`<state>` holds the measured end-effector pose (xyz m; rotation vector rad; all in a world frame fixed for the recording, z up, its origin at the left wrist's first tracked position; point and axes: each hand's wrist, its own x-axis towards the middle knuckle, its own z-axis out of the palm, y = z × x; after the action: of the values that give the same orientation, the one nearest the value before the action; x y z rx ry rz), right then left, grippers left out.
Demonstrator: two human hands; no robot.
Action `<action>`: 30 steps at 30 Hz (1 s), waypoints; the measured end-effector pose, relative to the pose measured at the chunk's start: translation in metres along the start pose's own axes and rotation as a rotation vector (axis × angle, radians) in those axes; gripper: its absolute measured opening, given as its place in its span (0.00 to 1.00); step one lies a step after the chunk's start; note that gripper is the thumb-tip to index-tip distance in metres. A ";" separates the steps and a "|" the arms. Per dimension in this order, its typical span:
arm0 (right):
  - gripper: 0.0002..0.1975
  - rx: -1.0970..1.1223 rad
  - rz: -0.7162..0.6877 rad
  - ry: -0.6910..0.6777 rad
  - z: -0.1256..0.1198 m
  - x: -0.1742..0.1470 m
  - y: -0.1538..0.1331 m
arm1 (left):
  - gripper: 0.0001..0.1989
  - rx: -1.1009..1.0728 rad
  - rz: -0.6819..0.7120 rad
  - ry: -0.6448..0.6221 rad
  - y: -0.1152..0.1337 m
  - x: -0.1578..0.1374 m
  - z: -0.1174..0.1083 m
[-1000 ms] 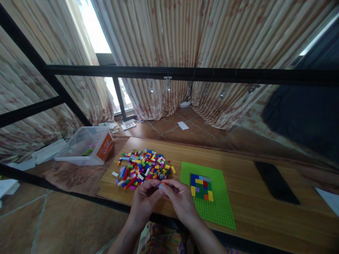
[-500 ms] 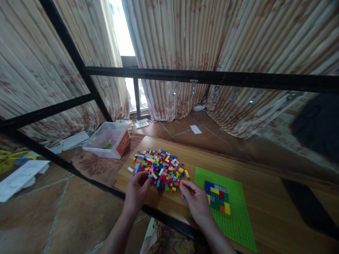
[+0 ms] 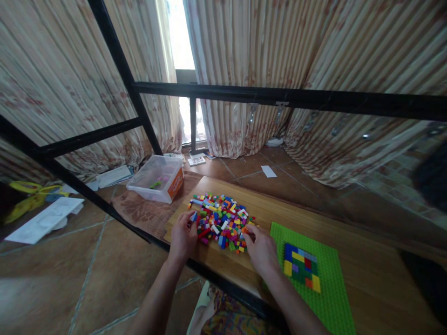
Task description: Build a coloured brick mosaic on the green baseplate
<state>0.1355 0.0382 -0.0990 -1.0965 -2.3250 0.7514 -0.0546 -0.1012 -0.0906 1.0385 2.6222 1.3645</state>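
Note:
A heap of small coloured building bricks [image 3: 223, 218] lies on the wooden tabletop. My left hand [image 3: 184, 236] is at the heap's left edge, its thumb and fingers closed on a blue brick [image 3: 193, 217]. At the right edge of the heap, my right hand [image 3: 261, 249] pinches a small orange brick [image 3: 245, 230], partly hidden by the fingertips. Right of that hand lies a green baseplate [image 3: 333, 288]. A flat block of joined bricks [image 3: 302, 265] in blue, yellow, green, red and orange sits on it.
A clear plastic box [image 3: 153, 184] with a few bricks inside stands on the floor past the table's left end. Black metal bars [image 3: 223, 90] cross behind the table and along its near side. A dark flat object [image 3: 424, 279] lies at the table's right.
The view has swung left, so everything appears further right. My left hand has moved from the heap's near side to its left edge and now shows a blue brick. My right hand keeps its pinch.

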 end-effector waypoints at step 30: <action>0.13 0.296 -0.033 0.058 -0.007 -0.051 -0.005 | 0.20 0.045 -0.055 0.028 -0.006 -0.013 0.014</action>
<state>0.1665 -0.0029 -0.0995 -0.9332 -2.0944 0.9992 -0.0433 -0.1007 -0.1079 0.9517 2.6926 1.3246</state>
